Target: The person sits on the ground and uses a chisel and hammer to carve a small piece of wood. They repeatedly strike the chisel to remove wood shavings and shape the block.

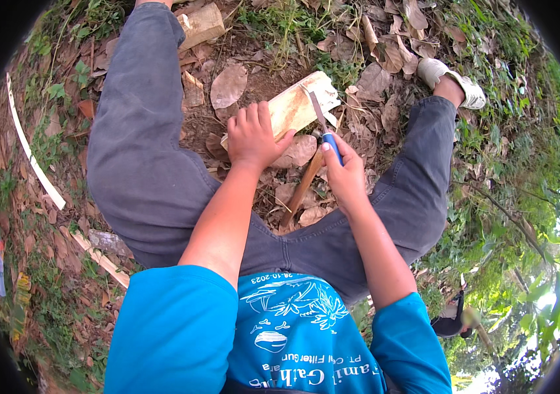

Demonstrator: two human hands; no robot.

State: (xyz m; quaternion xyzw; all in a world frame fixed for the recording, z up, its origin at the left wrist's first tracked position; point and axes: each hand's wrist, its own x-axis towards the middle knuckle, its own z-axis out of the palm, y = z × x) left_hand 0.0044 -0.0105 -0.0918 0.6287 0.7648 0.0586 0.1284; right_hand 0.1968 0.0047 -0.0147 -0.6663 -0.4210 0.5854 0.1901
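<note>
A pale split wood block [293, 108] lies slantwise on the ground between my legs. My left hand [257, 134] grips its near left end, the fingers laid over the top face and the thumb spread toward the right. My right hand [343, 172] is closed around the blue handle of a knife [318, 110]. The narrow grey blade points away from me, its tip over the far right part of the block. A small pale sliver shows by the tip. Below the block, beside my right hand, a tool with a wooden handle [302, 189] lies on the leaves; its dark head is partly hidden.
My legs in grey trousers [138, 125] spread on both sides of the work. Other cut wood [202, 26] lies at the far left. Long pale strips [30, 150] rest on the left ground. Dry leaves [230, 85] and green plants surround me. A person [452, 320] is at the lower right.
</note>
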